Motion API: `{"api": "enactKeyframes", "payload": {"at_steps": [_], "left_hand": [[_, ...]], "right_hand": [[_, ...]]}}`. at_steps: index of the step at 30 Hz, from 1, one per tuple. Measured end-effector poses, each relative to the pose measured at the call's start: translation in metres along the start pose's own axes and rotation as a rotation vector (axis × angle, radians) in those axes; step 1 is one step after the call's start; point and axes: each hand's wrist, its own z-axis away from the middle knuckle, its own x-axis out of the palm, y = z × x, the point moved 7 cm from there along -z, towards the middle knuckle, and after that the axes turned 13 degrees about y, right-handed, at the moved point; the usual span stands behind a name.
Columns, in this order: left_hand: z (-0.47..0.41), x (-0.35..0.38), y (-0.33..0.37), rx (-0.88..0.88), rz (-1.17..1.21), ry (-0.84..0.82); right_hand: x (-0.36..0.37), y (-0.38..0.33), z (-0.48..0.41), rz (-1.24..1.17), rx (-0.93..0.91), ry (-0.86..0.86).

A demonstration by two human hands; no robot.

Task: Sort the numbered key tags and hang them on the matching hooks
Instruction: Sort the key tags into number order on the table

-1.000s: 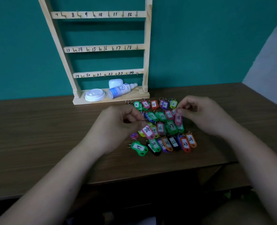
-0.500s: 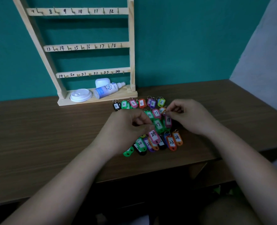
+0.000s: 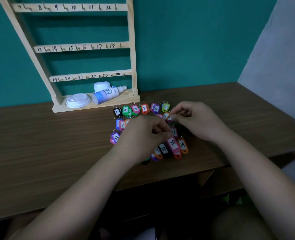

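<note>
Several coloured numbered key tags lie in rows on the wooden table, in front of a wooden rack with numbered hooks. My left hand pinches a pink tag marked 24 by its ring end, just above the bottom row. My right hand pinches a small tag at the right end of the second row. An orange tag marked 24 lies beside the pink one. My hands hide the middle tags.
On the rack's base lie a white cup lid, a spray bottle on its side and a small white case. A teal wall stands behind. The table's front edge runs close below the tags.
The view has shifted, so the rack and tags sit further left. My left hand has carried the pink tag 24 right, next to the orange 24. My right hand has moved up to the second row.
</note>
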Motion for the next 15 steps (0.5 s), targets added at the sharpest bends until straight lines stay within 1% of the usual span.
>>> {"api": "enactKeyframes", "payload": {"at_steps": [7,15], "left_hand": [[-0.008,0.032,0.014,0.061,-0.097,-0.040],[-0.016,0.041,0.017,0.137,-0.224,-0.007]], "right_hand": [[0.000,0.006,-0.001,-0.028,0.024,-0.010],[-0.004,0.006,0.000,-0.040,0.031,0.009]]}}
